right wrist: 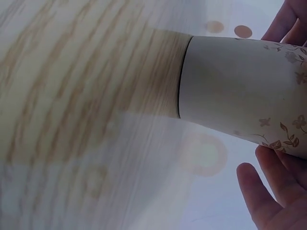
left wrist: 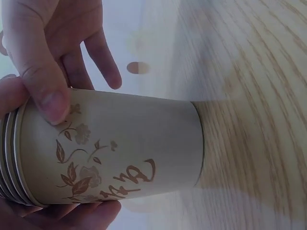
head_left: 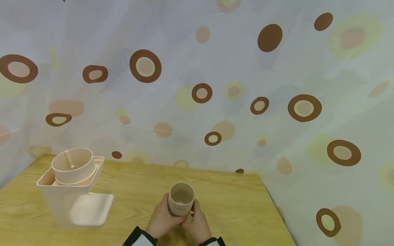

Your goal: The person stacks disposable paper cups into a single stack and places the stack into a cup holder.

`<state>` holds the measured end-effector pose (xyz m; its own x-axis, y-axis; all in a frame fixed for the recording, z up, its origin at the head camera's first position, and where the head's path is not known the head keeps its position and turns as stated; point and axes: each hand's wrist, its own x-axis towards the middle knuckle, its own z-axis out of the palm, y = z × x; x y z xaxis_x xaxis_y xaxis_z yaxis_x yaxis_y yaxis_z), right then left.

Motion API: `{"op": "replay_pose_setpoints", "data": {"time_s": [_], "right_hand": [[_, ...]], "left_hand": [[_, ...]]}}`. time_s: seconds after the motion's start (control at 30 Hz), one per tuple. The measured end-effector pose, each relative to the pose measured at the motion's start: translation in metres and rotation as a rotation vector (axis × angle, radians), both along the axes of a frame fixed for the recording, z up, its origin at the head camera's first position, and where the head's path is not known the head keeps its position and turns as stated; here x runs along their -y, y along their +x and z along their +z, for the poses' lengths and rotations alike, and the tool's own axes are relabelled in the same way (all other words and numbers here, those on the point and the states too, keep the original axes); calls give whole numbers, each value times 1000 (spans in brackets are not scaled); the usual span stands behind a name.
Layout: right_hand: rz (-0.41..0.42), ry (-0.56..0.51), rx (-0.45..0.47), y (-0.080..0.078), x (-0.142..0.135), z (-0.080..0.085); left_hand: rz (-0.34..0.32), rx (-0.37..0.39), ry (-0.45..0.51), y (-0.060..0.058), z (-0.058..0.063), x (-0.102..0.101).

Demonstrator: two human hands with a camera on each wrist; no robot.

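Observation:
A stack of paper cups [head_left: 181, 198], pale with brown flower print and brown lettering, is between my two hands with its mouth up. My left hand [head_left: 163, 217] grips it from the left and my right hand [head_left: 197, 222] from the right, the thumbs meeting at the near side. Several nested rims show below the top rim. In the left wrist view, the right thumb [left wrist: 55, 103] presses on the printed wall of the outer cup [left wrist: 120, 143]. From the right wrist, right fingers [right wrist: 278, 177] touch the cup's side, and its base shows close over the wood.
At the left of the wooden table [head_left: 138, 184] stands a pale tapered container [head_left: 56, 201] with a round, open-topped piece [head_left: 74, 176] set in its mouth. A flat white plate [head_left: 92, 208] lies against it. A patterned cloth [head_left: 172, 112] hangs behind and to the right.

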<state>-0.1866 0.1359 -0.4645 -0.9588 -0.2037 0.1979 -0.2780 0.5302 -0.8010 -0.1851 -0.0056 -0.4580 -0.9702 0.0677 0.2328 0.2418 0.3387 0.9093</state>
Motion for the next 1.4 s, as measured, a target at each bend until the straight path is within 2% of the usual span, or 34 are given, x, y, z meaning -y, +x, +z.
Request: {"op": "replay_pose_setpoints", "data": {"time_s": [0.13,0.4,0.6,0.73,0.87,1.1,1.4], "right_hand": [[-13,-5,-11,1,1,-1],[-34,-36,-33,2,2,4],[-18,-53,-78,3,3,7],[3,-43,-101,4,3,7],[-2,-32,-115,5,4,6],[1,-34,-107,9,5,10],[2,-20,-69,8,5,11]], "left_hand": [[11,29,7,2,1,0],[26,30,33,4,4,-2],[81,-21,14,2,7,1],[128,2,-35,2,11,4],[186,17,-72,3,21,10],[276,-6,-112,7,43,26],[315,-46,-131,15,74,46]]}}
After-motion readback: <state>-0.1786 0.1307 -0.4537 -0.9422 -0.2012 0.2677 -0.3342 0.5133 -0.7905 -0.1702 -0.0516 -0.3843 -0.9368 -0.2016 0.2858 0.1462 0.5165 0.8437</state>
